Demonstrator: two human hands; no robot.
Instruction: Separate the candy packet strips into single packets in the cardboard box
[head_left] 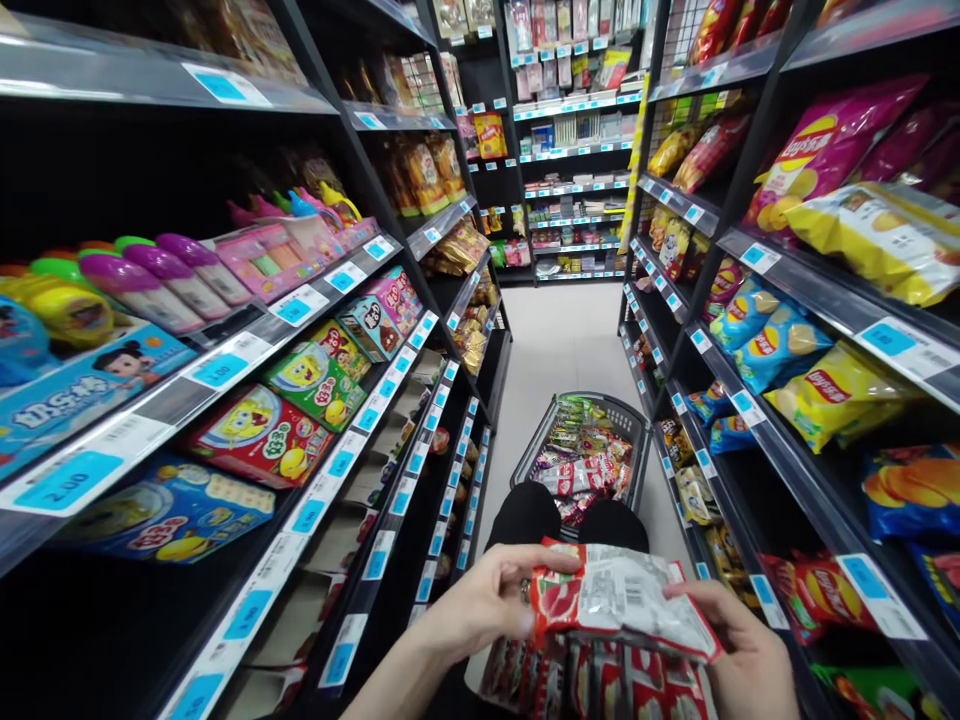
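Between my two hands I hold a red and silver snack packet (619,592), its barcode side turned up. My left hand (491,595) pinches its left end, thumb below and fingers on top. At the opposite end, my right hand (739,640) has its thumb on the packet's edge with the fingers closed around it. Under the packet, a box of similar red packets (592,690) sits at my lap, partly hidden. Beyond my knees, a grey shopping basket (642,440) on the floor holds many snack packets (585,472).
Shelves with price labels run along both sides of a narrow aisle. On the left stand cartoon boxes (259,432) and purple-capped containers (142,285); chip bags (832,395) fill the right. The pale floor (559,335) leads to a back shelf (577,190).
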